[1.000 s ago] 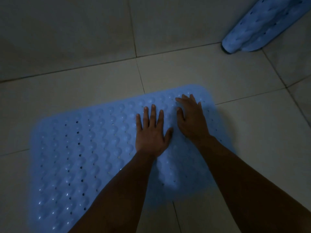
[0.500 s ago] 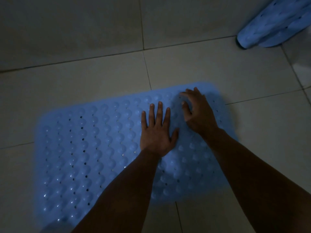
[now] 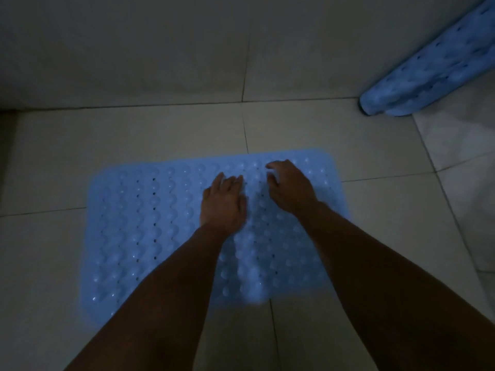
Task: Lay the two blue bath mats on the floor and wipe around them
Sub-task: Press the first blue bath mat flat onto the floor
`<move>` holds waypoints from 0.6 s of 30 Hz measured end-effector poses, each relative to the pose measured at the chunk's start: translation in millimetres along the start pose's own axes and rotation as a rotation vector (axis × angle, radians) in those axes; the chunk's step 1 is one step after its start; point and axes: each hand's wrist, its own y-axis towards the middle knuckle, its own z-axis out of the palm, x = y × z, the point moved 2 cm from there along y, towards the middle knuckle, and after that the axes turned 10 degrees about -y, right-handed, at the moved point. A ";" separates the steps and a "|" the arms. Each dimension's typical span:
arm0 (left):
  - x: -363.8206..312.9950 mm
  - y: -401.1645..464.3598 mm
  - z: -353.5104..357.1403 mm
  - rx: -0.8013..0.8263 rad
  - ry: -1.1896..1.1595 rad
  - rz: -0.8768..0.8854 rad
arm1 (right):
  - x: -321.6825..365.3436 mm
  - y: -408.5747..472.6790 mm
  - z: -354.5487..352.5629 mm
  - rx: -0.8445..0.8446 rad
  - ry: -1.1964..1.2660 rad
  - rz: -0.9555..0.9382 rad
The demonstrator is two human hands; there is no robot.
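Our left hand (image 3: 223,203): palm down, fingers close together and nearly straight, pointing away from us; wrist straight, bare forearm running back toward the lower left. Our right hand (image 3: 290,188): palm down, fingers bent at the knuckles with tips pointing left, thumb apart below them, holding nothing; bare forearm running back to the lower right. Our two hands lie side by side, near each other, not touching.

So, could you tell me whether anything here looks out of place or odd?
Yes: the second blue mat is not laid flat; it stands rolled up at the far right. The flat mat sits skewed to the tile lines.
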 end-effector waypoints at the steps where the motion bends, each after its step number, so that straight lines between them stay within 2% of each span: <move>1: 11.6 -8.7 -6.8 -0.036 0.019 -0.002 | 12.9 -4.2 12.3 0.029 -0.020 -0.025; 5: 56.1 -26.5 -25.7 -0.139 0.103 -0.065 | 62.3 -20.1 70.8 0.038 -0.156 -0.125; 9: 78.1 -38.8 -26.7 -0.110 0.144 -0.088 | 83.5 -40.0 123.4 0.119 -0.270 -0.055; 12: 90.0 -41.4 -23.1 -0.115 0.167 -0.041 | 82.5 -47.0 136.9 0.032 -0.376 -0.034; 18: 105.0 -34.1 -34.9 -0.169 0.193 0.031 | 84.9 -46.7 144.7 -0.023 -0.387 -0.024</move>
